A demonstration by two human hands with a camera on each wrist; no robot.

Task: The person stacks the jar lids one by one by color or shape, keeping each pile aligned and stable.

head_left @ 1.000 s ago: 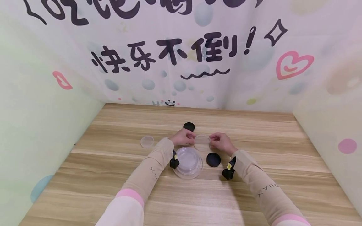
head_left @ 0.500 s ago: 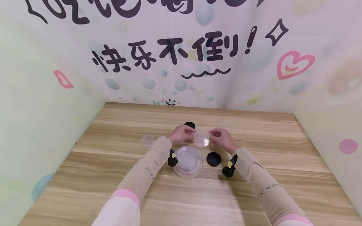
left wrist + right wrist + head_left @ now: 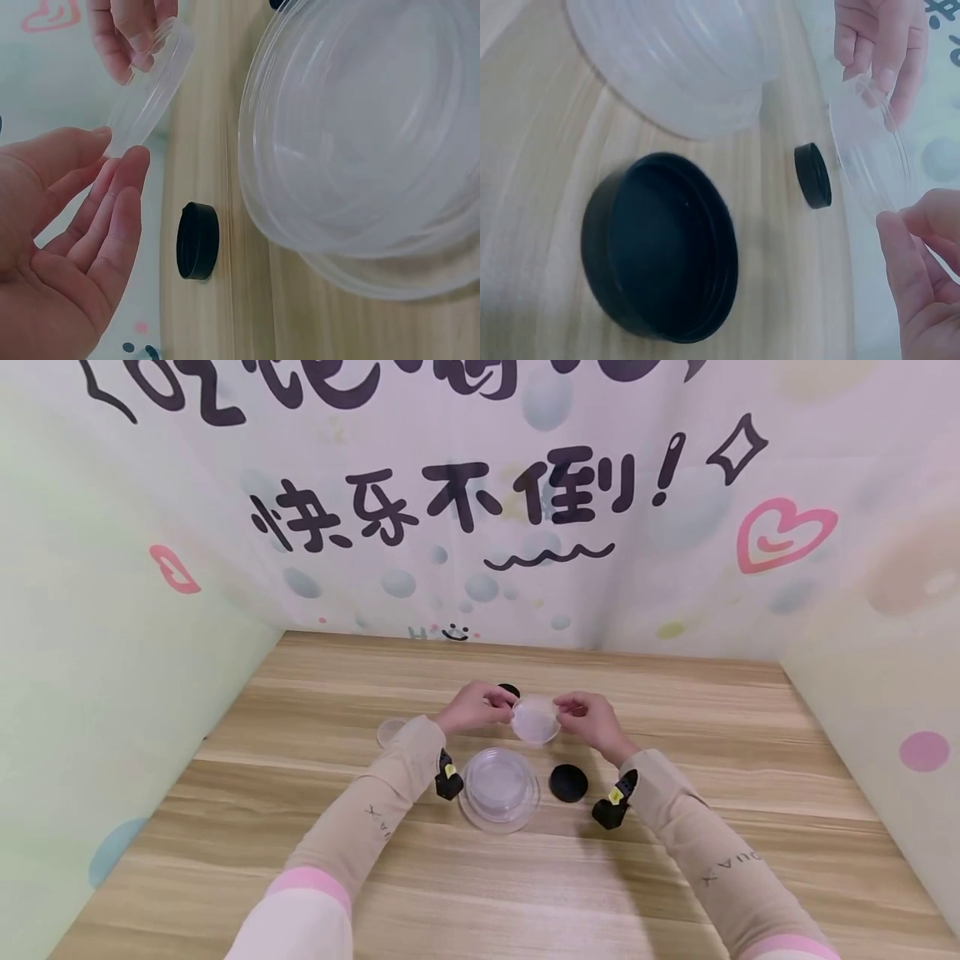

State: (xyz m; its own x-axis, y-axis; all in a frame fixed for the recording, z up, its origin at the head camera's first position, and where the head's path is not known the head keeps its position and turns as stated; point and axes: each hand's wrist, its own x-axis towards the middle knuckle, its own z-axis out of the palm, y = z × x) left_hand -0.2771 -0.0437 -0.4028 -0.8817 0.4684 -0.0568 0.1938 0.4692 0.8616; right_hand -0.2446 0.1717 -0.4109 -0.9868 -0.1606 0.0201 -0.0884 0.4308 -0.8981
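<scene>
Beyond the clear stack (image 3: pixel 498 785), hung between two hands, it's a round clear lid (image 3: pixel 536 720), raised off the bench (image 3: pixel 712 735) and tilted! Left hand (image 3: pixel 474 706) pinches one edge between thumb and fingertips; right hand (image 3: pixel 592 720) pinches the opposite edge, so the lid lies squarely between them. Being round, it offers no long axis; what counts, by my reading, is lid against stack: farther from the person, a touch to the stack's right, and not touching it. Of the two, the left hand is nearer the stack. Right of the stack, a black cap (image 3: pixel 568 783); beyond it, a second black cap (image 3: pixel 814 176), partly behind the left hand; out to its left, a small clear disc (image 3: pixel 392 732), partly covered by the left sleeve (image 3: pixel 408 756).
</scene>
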